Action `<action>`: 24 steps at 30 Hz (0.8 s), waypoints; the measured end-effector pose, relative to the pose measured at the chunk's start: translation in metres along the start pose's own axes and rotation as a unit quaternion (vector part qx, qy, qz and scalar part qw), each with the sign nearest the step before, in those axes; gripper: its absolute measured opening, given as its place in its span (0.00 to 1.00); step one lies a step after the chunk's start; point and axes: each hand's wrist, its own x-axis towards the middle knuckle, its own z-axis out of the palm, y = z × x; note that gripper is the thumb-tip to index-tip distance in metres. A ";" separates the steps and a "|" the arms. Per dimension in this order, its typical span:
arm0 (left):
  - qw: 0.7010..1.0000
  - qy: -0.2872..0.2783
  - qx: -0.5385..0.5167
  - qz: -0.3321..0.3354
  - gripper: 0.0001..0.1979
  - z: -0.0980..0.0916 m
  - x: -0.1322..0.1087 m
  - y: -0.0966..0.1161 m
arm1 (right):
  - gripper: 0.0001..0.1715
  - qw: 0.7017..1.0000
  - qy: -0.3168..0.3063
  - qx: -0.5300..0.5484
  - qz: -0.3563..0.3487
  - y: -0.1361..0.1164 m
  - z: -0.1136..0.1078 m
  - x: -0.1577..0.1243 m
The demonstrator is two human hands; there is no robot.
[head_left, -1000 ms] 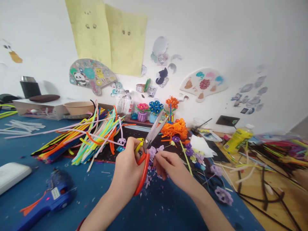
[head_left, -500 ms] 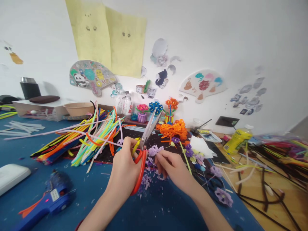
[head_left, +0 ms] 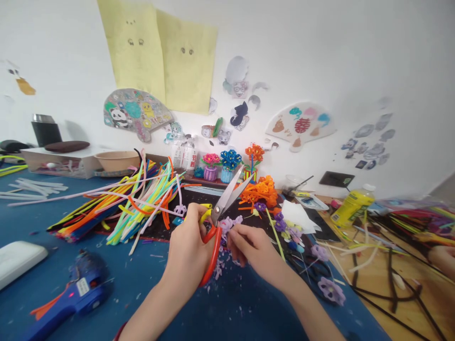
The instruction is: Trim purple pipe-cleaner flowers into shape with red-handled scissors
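My left hand (head_left: pixel 188 248) is wrapped round the red handles of a pair of scissors (head_left: pixel 223 201), whose blades stand slightly apart and point up and away. Close to the pivot, my right hand (head_left: pixel 254 248) pinches a small lilac pipe-cleaner flower (head_left: pixel 229 223) between thumb and fingertips. The blades pass just above and left of this flower; whether they touch it I cannot tell. Below both hands lie purple fuzz clippings (head_left: pixel 218 270) on the blue table. More lilac flowers (head_left: pixel 332 290) lie at the right, beside black-handled scissors (head_left: pixel 304 265).
Bundled coloured pipe cleaners (head_left: pixel 142 199) spread at the left, behind a blue glue gun (head_left: pixel 80 291). Orange flowers (head_left: pixel 261 192) and small potted flowers (head_left: pixel 231 166) stand at the back. A yellow bottle (head_left: pixel 353 204) is at right. Another person's hand (head_left: pixel 442 259) shows at the right edge.
My left hand has moved slightly right with the scissors, and the blades have tilted further right. Another person's hand has come in at the right edge. My right hand is nearly still.
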 end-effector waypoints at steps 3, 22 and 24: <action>1.000 0.003 0.012 0.000 0.09 -0.001 0.001 -0.002 | 0.21 1.000 0.001 0.024 0.006 0.001 0.000 0.000; 0.999 0.008 -0.035 0.019 0.08 -0.005 -0.003 0.008 | 0.24 0.999 0.008 0.041 0.017 -0.001 -0.002 0.001; 0.999 0.014 -0.031 0.028 0.08 -0.004 -0.003 0.007 | 0.25 0.999 -0.001 0.049 0.018 -0.002 -0.002 0.001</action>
